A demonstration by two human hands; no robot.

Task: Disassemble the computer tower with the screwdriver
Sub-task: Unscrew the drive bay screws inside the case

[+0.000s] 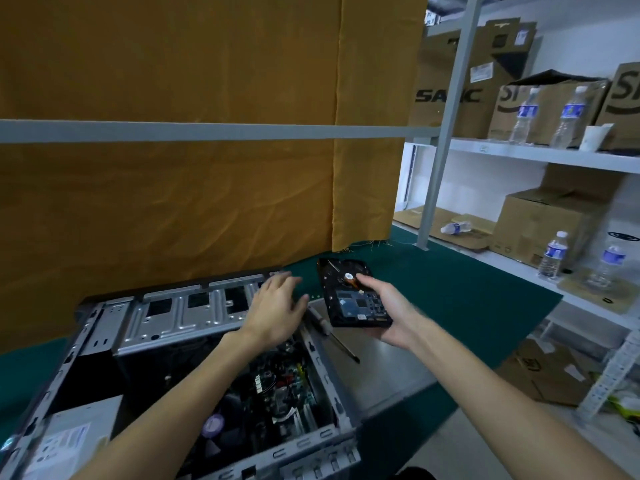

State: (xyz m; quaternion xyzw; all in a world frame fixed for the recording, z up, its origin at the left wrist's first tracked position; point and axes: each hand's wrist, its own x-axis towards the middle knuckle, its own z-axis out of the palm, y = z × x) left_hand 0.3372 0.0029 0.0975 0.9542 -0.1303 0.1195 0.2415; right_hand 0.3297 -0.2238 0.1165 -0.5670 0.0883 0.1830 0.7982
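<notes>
Computer tower (194,358) lies on its side, open, on the green counter (450,289). Right hand (388,313) grips a hard drive (353,296) beside it; left hand (277,306), fingers spread, hovers over the drive cage. Screwdriver (329,330) rests on the removed side panel (388,368).

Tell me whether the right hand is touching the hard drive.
Touching. The head view shows the right hand cradling the hard drive from below, its thumb lying on the upper face near the orange part.

Mustard curtain (194,188) fills ten to twelve o'clock; white shelving (540,154) with cardboard boxes (543,233) and water bottles (568,116) at two o'clock.
</notes>
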